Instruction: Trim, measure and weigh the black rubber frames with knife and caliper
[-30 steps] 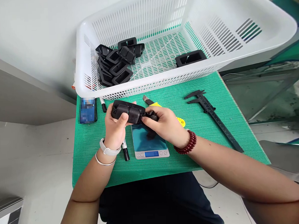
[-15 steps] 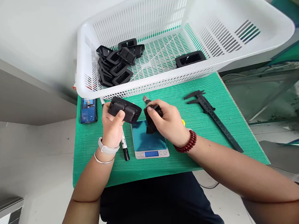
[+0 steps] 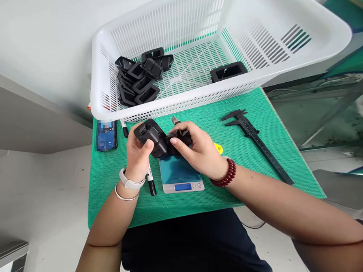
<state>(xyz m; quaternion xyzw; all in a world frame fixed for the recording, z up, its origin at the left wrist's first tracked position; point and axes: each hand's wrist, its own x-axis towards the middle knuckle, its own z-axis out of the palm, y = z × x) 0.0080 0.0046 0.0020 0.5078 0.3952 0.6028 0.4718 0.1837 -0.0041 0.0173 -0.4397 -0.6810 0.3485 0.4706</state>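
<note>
My left hand [image 3: 136, 154] grips a black plastic housing [image 3: 154, 142] by its edge, the thumb lying on its raised back. Closed around a crumpled black cloth [image 3: 181, 137], my right hand [image 3: 203, 152] brings it against the housing's right side. Both hands are above a small digital scale [image 3: 181, 173] with a lit display, and they hide its far part. A black-capped marker [image 3: 151, 185] lies left of the scale. Behind my right hand the metal tip of a tool [image 3: 175, 120] shows, its handle hidden.
A white slatted basket [image 3: 194, 98] holds several similar black housings [image 3: 147, 93] at left and one at right. A phone [image 3: 106, 136] and another marker [image 3: 125, 130] lie left. A black caliper [image 3: 261, 148] lies right, and a yellow ring-shaped piece [image 3: 219, 148] shows beside my right wrist.
My left hand has turned the housing so its end points more toward me. My right hand has moved left, bringing the cloth from beside the housing to touch it.
</note>
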